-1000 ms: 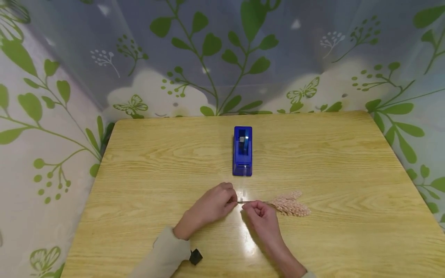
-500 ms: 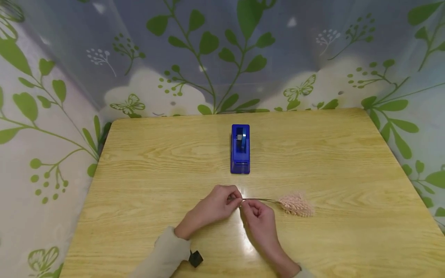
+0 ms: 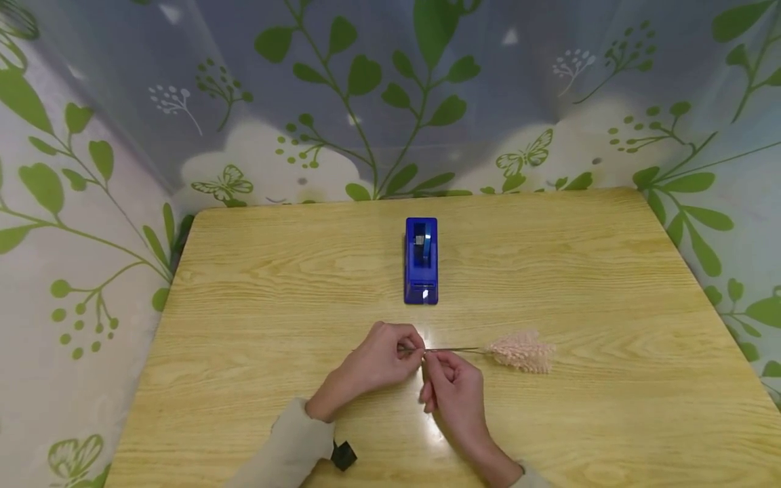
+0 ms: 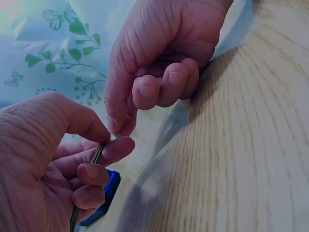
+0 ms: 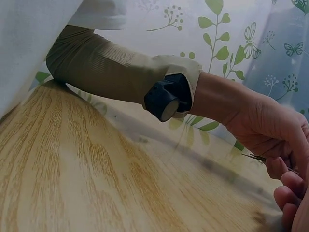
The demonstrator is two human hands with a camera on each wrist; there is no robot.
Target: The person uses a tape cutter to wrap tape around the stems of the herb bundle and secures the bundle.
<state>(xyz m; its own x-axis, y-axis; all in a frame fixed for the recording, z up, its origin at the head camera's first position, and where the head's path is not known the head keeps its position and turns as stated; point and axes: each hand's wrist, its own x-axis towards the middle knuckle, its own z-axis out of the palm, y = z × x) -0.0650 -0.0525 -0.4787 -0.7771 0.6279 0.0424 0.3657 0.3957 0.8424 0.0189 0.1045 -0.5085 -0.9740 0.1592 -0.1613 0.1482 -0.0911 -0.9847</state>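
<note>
A sprig of pale pink dried-looking flowers (image 3: 521, 352) lies across the front middle in the head view, its head pointing right. My left hand (image 3: 378, 356) pinches its thin stems (image 3: 454, 350) between thumb and index finger, the other fingers curled loosely around them. Right beside those fingertips, my right hand (image 3: 457, 390) pinches a tiny clear bit of tape (image 4: 113, 137) against the stems. Its remaining fingers are bent. Behind the hands stands a blue tape dispenser (image 3: 421, 261), partly hidden by the left fingers in the left wrist view.
The wood-grain table (image 3: 274, 271) meets a leaf-patterned curtain (image 3: 390, 102) at its back edge. A black wrist camera (image 3: 344, 455) hangs at the left sleeve (image 3: 293, 440), close over the tabletop.
The sprig has shifted right and turned slightly, with more stem now showing. The right fingers have come up against the left fingertips, and the right hand's lower fingers have spread a little.
</note>
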